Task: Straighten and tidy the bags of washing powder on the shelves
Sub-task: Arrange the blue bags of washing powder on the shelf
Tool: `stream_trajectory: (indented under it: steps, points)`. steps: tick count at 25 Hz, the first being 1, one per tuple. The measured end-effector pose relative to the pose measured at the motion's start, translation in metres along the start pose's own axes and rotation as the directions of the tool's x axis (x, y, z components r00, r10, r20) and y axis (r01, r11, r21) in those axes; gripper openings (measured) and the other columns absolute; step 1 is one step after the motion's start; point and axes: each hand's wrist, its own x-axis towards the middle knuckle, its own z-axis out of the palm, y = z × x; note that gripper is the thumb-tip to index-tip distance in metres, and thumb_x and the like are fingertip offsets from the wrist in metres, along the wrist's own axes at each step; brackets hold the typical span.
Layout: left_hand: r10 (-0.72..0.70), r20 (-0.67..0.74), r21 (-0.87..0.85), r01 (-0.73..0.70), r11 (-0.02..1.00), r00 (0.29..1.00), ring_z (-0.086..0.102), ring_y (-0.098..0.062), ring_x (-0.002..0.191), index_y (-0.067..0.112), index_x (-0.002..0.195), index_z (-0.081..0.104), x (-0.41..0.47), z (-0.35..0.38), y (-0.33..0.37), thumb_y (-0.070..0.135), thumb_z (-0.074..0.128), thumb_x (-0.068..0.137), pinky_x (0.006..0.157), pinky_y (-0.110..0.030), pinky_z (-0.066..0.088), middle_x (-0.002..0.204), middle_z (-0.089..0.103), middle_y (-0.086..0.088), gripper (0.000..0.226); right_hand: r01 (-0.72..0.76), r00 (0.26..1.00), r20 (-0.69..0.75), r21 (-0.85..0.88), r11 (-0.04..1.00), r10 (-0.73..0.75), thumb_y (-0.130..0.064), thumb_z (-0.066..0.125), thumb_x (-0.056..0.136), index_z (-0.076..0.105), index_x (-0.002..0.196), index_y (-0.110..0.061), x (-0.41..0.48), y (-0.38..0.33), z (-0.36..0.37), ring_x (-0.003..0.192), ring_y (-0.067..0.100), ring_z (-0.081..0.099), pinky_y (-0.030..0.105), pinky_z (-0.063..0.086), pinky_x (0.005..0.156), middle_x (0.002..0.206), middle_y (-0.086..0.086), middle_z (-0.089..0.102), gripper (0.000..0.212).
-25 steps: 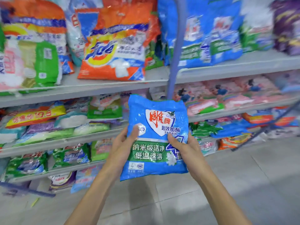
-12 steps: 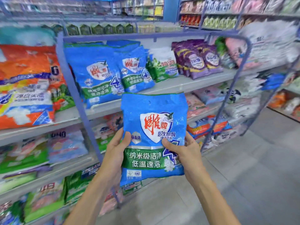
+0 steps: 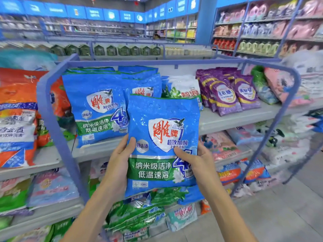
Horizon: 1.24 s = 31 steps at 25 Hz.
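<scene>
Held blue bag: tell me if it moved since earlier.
Yes: the blue bag went rightward past the shelf post, up toward the matching bags.

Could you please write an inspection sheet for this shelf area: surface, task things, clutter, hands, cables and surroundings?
Surface: grey shelf, bare along its front edge.
Job's things: held blue bag, upright, in front of the shelf; matching blue bags lean upright on it; purple bags further right.
Clutter: green bags heaped untidily on a lower shelf.
Grips: left hand holds the bag's left edge, right hand its right edge, thumbs on the front.
Cables: nothing seen.
Surroundings: blue frame round the shelves; tiled floor; more stocked aisles behind.
</scene>
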Motion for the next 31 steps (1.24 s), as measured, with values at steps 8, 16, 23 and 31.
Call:
stream_trajectory:
  steps: [8, 16, 23, 31]
  points:
    - [0.209, -0.118, 0.215, -0.180, 0.960, 0.971, 0.068, -0.013, 0.116, 0.022, 0.141, 0.058, 0.119, 0.042, 0.054, 0.053, 0.090, 0.063, 0.111, -0.047, 0.046, 0.125, 0.072, 0.008, 0.090, 0.125, 0.990, 0.066, 0.028, 0.992, -0.126, 0.001, 0.081, 0.079, 0.072, 0.112, -0.006, 0.153, -0.030, 0.020, 0.089, 0.016, 0.074, 0.035, 0.061, 0.083, 0.103, 0.003, 0.079, 0.035]
    - [0.380, -0.153, 0.504, -0.259, 0.824, 0.912, 0.056, 0.003, 0.110, 0.005, 0.148, 0.042, 0.192, 0.049, 0.037, 0.021, 0.061, 0.102, 0.079, 0.005, 0.038, 0.129, 0.062, -0.002, 0.052, -0.011, 0.982, 0.186, -0.143, 0.990, 0.038, -0.003, 0.080, 0.083, 0.071, 0.106, -0.015, 0.265, 0.017, 0.033, 0.076, 0.006, 0.071, 0.030, 0.053, 0.076, 0.093, -0.007, 0.077, 0.028]
    - [0.448, -0.159, 0.732, -0.199, 0.652, 0.880, 0.047, -0.006, 0.138, 0.031, 0.153, 0.037, 0.173, 0.022, -0.018, 0.041, 0.080, 0.083, 0.118, -0.038, 0.036, 0.151, 0.050, 0.015, 0.082, -0.118, 0.894, 0.385, -0.294, 0.949, 0.230, -0.019, 0.082, 0.085, 0.067, 0.110, -0.022, 0.272, 0.032, 0.011, 0.086, 0.009, 0.076, 0.030, 0.062, 0.076, 0.095, -0.012, 0.079, 0.029]
    - [0.684, -0.166, 0.849, -0.250, 0.466, 0.710, 0.017, 0.025, 0.138, 0.041, 0.155, 0.029, 0.160, 0.044, -0.027, 0.018, 0.054, 0.105, 0.119, -0.021, 0.027, 0.163, 0.027, 0.010, 0.061, -0.294, 0.901, 0.330, -0.010, 0.956, 0.280, -0.036, 0.062, 0.100, 0.063, 0.131, -0.028, 0.284, 0.022, 0.011, 0.099, 0.017, 0.074, 0.033, 0.055, 0.073, 0.120, -0.003, 0.075, 0.032]
